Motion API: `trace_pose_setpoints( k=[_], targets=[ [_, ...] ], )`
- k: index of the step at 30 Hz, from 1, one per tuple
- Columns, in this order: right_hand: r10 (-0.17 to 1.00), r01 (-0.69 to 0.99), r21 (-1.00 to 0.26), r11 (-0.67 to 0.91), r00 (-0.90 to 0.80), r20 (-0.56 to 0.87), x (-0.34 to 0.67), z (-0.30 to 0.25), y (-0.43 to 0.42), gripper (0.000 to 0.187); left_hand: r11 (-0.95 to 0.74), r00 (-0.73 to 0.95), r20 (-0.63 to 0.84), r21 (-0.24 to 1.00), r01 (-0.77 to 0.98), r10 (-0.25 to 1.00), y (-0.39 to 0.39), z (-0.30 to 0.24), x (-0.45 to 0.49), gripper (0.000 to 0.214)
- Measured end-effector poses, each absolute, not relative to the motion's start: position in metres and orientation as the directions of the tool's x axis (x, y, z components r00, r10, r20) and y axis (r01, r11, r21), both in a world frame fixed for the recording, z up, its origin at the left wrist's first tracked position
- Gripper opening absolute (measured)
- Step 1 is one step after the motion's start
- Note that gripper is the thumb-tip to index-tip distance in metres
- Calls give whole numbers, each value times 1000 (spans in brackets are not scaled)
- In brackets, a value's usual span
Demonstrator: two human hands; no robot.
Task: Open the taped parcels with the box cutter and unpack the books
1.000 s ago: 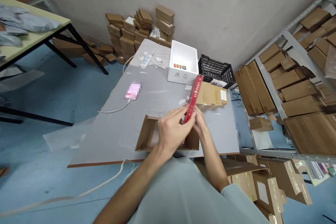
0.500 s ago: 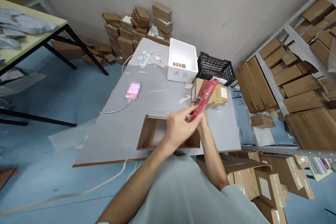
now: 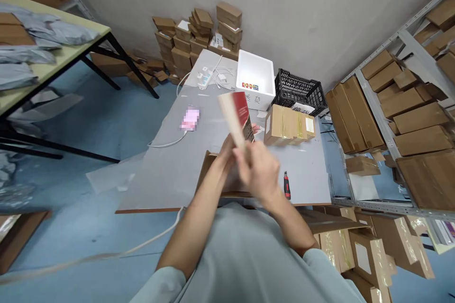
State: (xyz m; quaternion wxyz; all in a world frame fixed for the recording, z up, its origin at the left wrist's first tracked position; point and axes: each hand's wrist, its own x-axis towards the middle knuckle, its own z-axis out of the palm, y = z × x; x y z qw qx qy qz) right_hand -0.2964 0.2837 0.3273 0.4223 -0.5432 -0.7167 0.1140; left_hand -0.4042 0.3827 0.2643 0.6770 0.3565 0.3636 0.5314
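A red-covered book (image 3: 239, 114) stands tilted above the grey table (image 3: 167, 170), its page edge turned toward me. My left hand (image 3: 227, 154) grips the book's lower end from the left. My right hand (image 3: 261, 170) is closed around the same end from the right and is smeared by motion. Under both hands lies an open brown cardboard box (image 3: 209, 170), mostly hidden by my arms. A small red and black tool (image 3: 286, 185) lies on the table just right of my right hand.
A taped cardboard package (image 3: 289, 125), a white foam box (image 3: 256, 78) and a black crate (image 3: 300, 92) stand at the table's far right. A blurred pink phone (image 3: 190, 119) on a cable lies left. Stacked cartons (image 3: 199, 38) line the wall; metal shelves (image 3: 401, 118) with cartons fill the right.
The book swung from leaning right to leaning left, now showing its page edge. My right hand came over in front of the left. The red and black tool has come into view.
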Motion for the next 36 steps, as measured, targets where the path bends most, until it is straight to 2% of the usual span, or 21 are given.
trace_pose_setpoints(
  k=[3,5,7,10,14,16,20,23,27,30,33,36],
  targets=[
    [801,736,-386,556,-348,488,-338,307,263,22,237,339,-53,817,-526,939,377,265,-418,58],
    [766,720,-328,611,-434,474,-353,293,258,27,269,371,-70,811,-519,926,370,263,-429,56],
    [775,707,-360,608,-430,464,-358,286,257,28,300,381,-107,818,-491,918,364,259,-436,55],
    [833,699,-481,529,-319,452,-352,289,260,30,316,338,-156,811,-493,928,366,251,-441,49],
    [921,668,-685,290,0,389,-321,308,276,41,291,80,-296,791,-538,952,376,242,-457,45],
    [927,606,-776,174,164,336,-301,311,292,44,246,14,-281,812,-529,959,379,242,-475,53],
    [919,435,-895,104,303,254,-273,302,326,47,204,141,-157,876,-436,978,383,254,-512,70],
    [915,418,-900,123,304,266,-267,296,335,46,167,145,-121,915,-368,982,384,268,-527,76],
    [908,483,-831,276,152,390,-266,300,317,34,16,79,6,962,-274,997,380,285,-540,58],
    [890,498,-784,370,52,453,-264,299,294,31,-78,98,99,977,-198,990,373,295,-552,51],
    [889,526,-773,355,65,452,-262,290,277,26,-101,130,125,979,-180,984,367,301,-564,49],
    [890,522,-807,278,176,420,-265,283,277,28,-26,198,58,987,-159,979,367,297,-566,50]
  ],
)
